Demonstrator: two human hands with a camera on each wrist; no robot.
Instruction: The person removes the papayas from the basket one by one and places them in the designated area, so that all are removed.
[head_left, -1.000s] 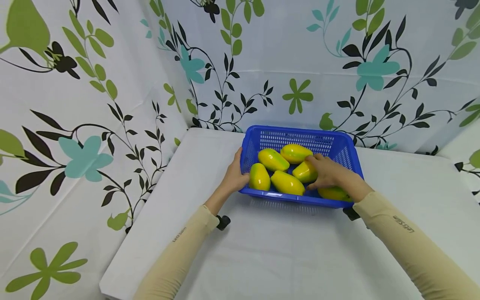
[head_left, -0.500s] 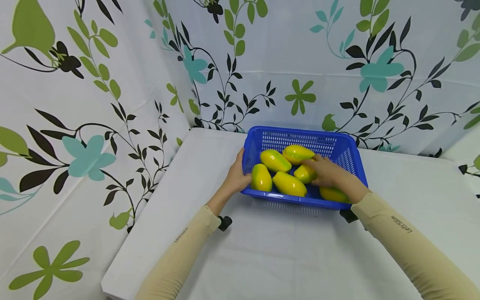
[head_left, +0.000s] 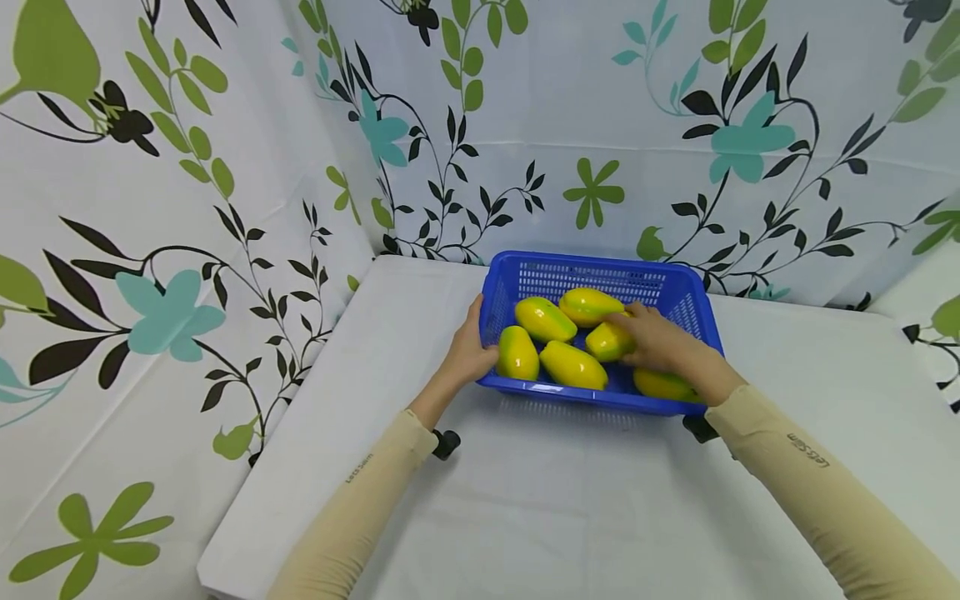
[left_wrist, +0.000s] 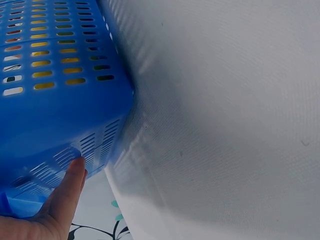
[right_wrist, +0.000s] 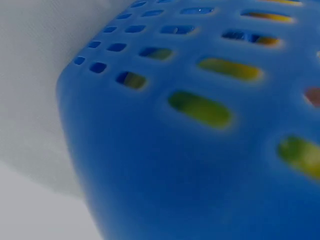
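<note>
A blue plastic basket [head_left: 600,402] with slotted walls holds several yellow-green mangoes [head_left: 573,365]. My left hand [head_left: 471,350] grips its left side, thumb by the rim at the front corner. In the left wrist view the fingers [left_wrist: 75,175] lie along the outside of the slotted wall. My right hand [head_left: 660,340] reaches in over the front right side and holds one mango [head_left: 609,340] at the basket's middle right; its thumb is mostly hidden. Below that forearm lies another mango [head_left: 663,385]. The right wrist view shows only the basket's outer wall [right_wrist: 150,165], with yellow and green behind the slots.
The basket stands at the back of a table [head_left: 525,500] covered in white cloth. Behind and to the left hangs a white curtain [head_left: 480,208] printed with leaves and flowers. Dark wrist camera mounts [head_left: 446,444] show under both forearms.
The right hand's fingers and thumb have drawn in closer on the mango; one second ago the thumb was spread more toward the front. The left hand and basket stay put.
</note>
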